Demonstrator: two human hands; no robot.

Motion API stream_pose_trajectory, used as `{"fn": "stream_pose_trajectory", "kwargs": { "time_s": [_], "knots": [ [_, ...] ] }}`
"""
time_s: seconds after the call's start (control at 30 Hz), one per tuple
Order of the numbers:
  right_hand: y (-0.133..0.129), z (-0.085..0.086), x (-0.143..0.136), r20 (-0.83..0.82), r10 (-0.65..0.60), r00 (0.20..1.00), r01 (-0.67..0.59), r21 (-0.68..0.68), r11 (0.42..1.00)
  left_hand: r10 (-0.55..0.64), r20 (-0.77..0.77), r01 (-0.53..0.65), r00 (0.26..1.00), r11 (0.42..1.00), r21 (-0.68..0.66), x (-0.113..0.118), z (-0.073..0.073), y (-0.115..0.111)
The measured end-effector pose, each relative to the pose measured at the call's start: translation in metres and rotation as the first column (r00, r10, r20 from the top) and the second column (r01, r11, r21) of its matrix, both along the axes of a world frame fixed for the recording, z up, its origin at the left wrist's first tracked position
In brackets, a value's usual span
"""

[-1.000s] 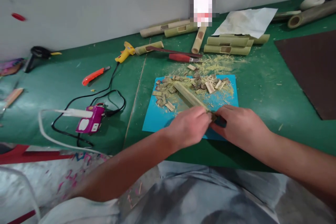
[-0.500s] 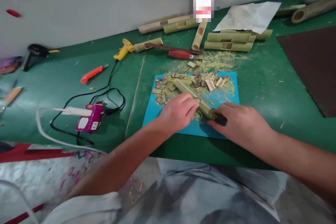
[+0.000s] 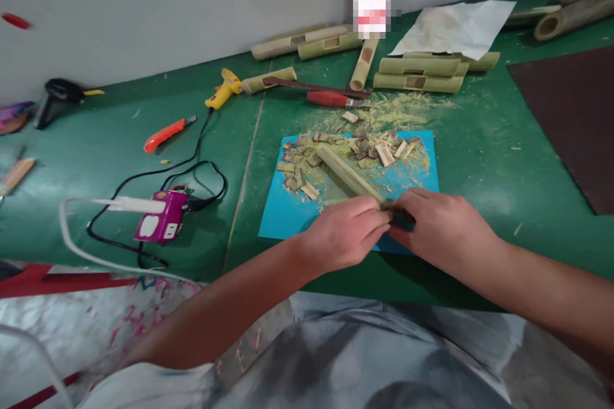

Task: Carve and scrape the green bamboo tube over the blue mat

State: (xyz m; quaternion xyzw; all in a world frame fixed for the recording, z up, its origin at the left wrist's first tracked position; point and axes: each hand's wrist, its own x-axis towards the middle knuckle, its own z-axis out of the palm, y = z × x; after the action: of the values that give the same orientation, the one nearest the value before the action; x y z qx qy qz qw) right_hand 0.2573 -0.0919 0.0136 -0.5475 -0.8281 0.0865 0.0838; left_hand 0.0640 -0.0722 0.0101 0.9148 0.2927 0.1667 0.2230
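A length of bamboo tube (image 3: 352,174) lies slantwise over the blue mat (image 3: 281,214), its near end at my fingers. My left hand (image 3: 352,230) is closed around that near end, fingertips pressed together and partly hiding it. On the other side of the same end, my right hand (image 3: 439,220) pinches with thumb and fingers; the fingertips of both hands almost meet. Bamboo chips (image 3: 384,154) and pale shavings are strewn on the mat around the tube's far end.
Behind the mat lie a red-handled knife (image 3: 327,99) and a dark flat blade (image 3: 307,85). Notched bamboo tubes (image 3: 417,83) are stacked at the back. To the left are an orange box cutter (image 3: 164,135), a yellow glue gun (image 3: 224,89) and a purple power adapter (image 3: 162,216) with cables.
My left hand has slid down along the bamboo tube to its near end, close to my right hand. The tube and right hand stay nearly in place.
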Motion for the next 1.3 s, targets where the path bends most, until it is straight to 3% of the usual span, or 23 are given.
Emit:
{"fn": "stream_pose_trajectory", "kwargs": {
  "time_s": [0.2,0.4,0.6,0.73,0.97,1.1,1.3],
  "knots": [
    [-0.002,-0.002,-0.001,0.006,-0.005,1.0,0.005,0.022,1.0,-0.045,-0.079,0.057,0.996,0.987,0.151,-0.013,0.002,0.013],
    [-0.001,0.001,-0.002,-0.001,-0.025,1.0,0.025,0.007,1.0,-0.098,-0.057,0.106,0.994,0.979,0.171,-0.031,0.001,0.034],
    [0.008,0.006,0.005,0.028,0.006,1.0,-0.007,0.041,0.999,-0.061,-0.136,0.103,0.989,0.938,0.329,-0.035,0.01,0.045],
    [0.019,0.008,0.014,0.034,0.03,0.999,-0.032,0.064,0.997,-0.106,-0.139,0.148,0.985,0.93,0.336,-0.038,0.014,0.056],
    [0.032,0.003,0.021,-0.129,0.135,0.982,-0.131,0.04,0.991,-0.23,-0.112,0.256,0.967,0.871,0.419,-0.039,0.013,0.069],
    [0.036,-0.001,0.021,-0.266,0.145,0.953,-0.163,-0.045,0.986,-0.307,-0.138,0.336,0.942,0.85,0.405,-0.039,0.019,0.076],
    [0.038,-0.002,0.022,-0.36,0.111,0.926,-0.154,-0.093,0.984,-0.337,-0.161,0.371,0.928,0.879,0.3,-0.042,0.026,0.081]
  ]
}}
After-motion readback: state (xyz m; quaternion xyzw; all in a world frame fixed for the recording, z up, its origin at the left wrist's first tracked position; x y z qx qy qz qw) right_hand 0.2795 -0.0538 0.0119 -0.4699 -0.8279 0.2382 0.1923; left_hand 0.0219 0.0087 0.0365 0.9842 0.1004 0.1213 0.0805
